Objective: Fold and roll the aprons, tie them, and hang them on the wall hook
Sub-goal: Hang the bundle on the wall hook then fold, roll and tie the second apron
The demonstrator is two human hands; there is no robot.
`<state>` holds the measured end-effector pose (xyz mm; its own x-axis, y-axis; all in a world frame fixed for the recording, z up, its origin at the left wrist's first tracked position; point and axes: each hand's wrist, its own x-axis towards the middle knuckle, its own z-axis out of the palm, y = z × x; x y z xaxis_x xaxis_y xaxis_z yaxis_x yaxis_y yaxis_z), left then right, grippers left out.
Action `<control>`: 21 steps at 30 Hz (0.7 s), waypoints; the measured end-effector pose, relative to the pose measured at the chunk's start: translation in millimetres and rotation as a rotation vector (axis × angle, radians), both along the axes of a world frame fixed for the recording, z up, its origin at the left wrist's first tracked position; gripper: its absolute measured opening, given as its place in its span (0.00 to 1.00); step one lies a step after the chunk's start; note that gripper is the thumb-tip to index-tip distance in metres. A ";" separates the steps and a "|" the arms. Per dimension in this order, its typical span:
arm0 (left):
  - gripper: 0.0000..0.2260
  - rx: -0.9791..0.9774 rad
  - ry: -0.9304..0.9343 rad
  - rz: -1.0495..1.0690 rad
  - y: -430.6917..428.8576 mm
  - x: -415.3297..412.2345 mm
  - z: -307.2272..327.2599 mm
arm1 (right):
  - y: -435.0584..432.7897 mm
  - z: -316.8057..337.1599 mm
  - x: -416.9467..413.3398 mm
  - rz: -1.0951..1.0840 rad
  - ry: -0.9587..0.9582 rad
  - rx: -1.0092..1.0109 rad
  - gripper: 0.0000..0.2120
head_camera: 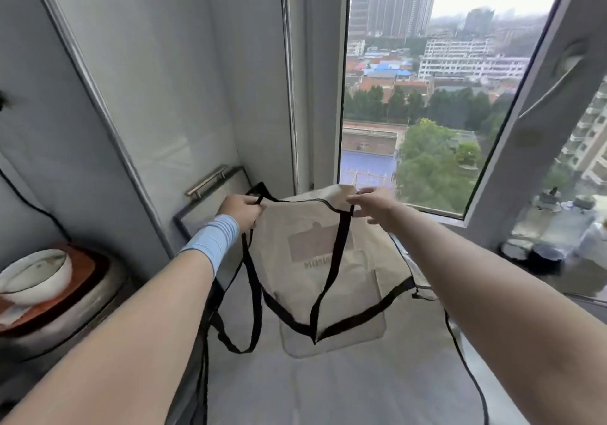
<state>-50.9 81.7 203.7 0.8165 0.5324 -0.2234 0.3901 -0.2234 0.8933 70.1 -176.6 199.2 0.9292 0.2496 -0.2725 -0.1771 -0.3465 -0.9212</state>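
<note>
A beige apron [312, 277] with black trim and black straps [331, 270] lies spread on a grey counter, its bib end toward the window and a printed patch upside down on it. My left hand [241, 210], wrist in a light blue band, pinches the bib's left top corner where a strap joins. At the bib's right top corner my right hand [372, 204] pinches the cloth edge. Both corners are lifted slightly. The neck strap hangs in a loop down over the apron's pocket.
A white bowl [34, 275] sits on a reddish board at the left. A metal handle [207, 180] and a framed panel lean in the corner behind the apron. The open window [427, 96] faces the city; bottles and a dark pot [545, 257] stand at the right.
</note>
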 end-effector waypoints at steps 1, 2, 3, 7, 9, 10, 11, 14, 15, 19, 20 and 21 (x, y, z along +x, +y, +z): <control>0.15 -0.015 0.039 -0.007 -3.5 6.7 -3.8 | 4.4 -10.5 10.4 -0.015 0.004 0.007 0.05; 0.12 -0.077 0.045 0.025 -4.4 14.9 -12.0 | 8.7 -22.1 20.5 -0.040 0.010 0.022 0.04; 0.08 -0.205 0.025 0.062 -7.7 18.2 -17.1 | 11.1 -31.3 26.7 -0.069 0.017 0.039 0.07; 0.14 -0.410 -0.011 0.202 -6.3 25.8 -68.4 | 9.1 -75.2 37.0 -0.177 0.096 0.074 0.08; 0.13 -0.394 0.102 0.152 -8.2 21.1 -94.2 | 3.4 -104.4 38.2 -0.188 0.094 -0.038 0.10; 0.07 -0.359 0.161 0.117 -9.4 19.6 -108.3 | -0.5 -117.7 38.6 -0.190 0.060 -0.121 0.11; 0.01 -0.310 0.204 0.082 -12.7 16.4 -120.3 | -4.9 -127.8 36.9 -0.194 0.017 -0.209 0.11; 0.05 -0.257 0.274 -0.004 -24.7 12.0 -161.5 | -16.4 -153.9 29.1 -0.138 -0.126 -0.428 0.11; 0.03 -0.254 0.316 -0.069 -30.6 9.4 -174.4 | -18.1 -162.8 24.8 -0.102 -0.153 -0.469 0.13; 0.09 -0.073 0.605 -0.441 -51.8 -5.4 -221.5 | -20.8 -210.6 -6.2 0.040 -0.141 -0.509 0.17; 0.09 0.015 0.630 -0.521 -55.8 -10.5 -230.4 | -22.2 -222.5 -13.7 0.074 -0.131 -0.515 0.16; 0.06 0.090 0.632 -0.542 -59.3 -15.0 -239.0 | -24.1 -234.1 -20.7 0.100 -0.111 -0.528 0.15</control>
<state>-65.9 22.4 -35.3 0.6996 0.1398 -0.7007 0.6297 -0.5842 0.5121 49.4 -200.7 -34.9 0.9384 0.1939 -0.2859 -0.0309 -0.7772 -0.6285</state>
